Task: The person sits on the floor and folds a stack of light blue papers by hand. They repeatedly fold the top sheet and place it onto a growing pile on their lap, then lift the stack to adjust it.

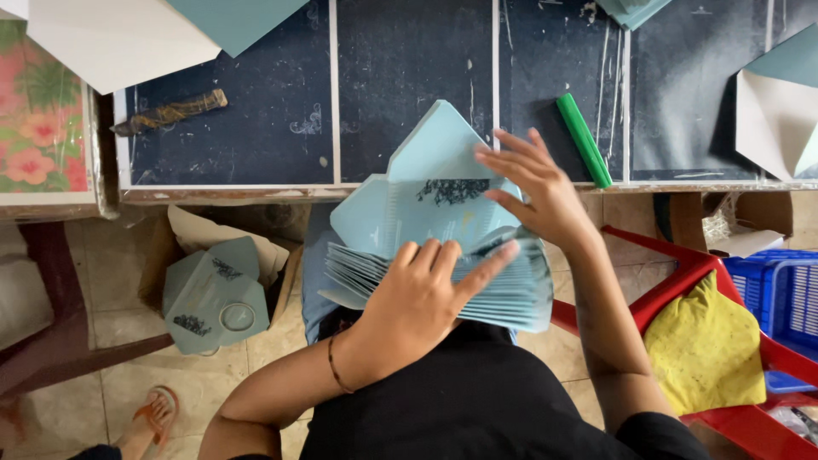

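head view: person seated at a dark tabletop, a fanned stack of light-blue envelopes on the lap, just under the table edge.
left hand: palm pressed down on the near side of the fan, fingers spread over the stepped edges, thumb side hidden; pinning, not pinching.
right hand: fingers loosely splayed, tips touching the top envelope at its right edge, nothing clamped between them.
top envelope: flap open and pointing up over the table edge, dark print on its body; lies on the fan, half lifted, though whether it is fully free of the stack is hard to tell.
step, judged: fanning and separating one envelope at a time.
doing it well: keep the left palm flat so the fan does not slide off the lap; let the right fingertips take a single edge only; keep the flap unbent.
around: green stick on the tabletop right; knife-like tool left; box with more envelopes on the floor; red chair with yellow cloth; blue basket.
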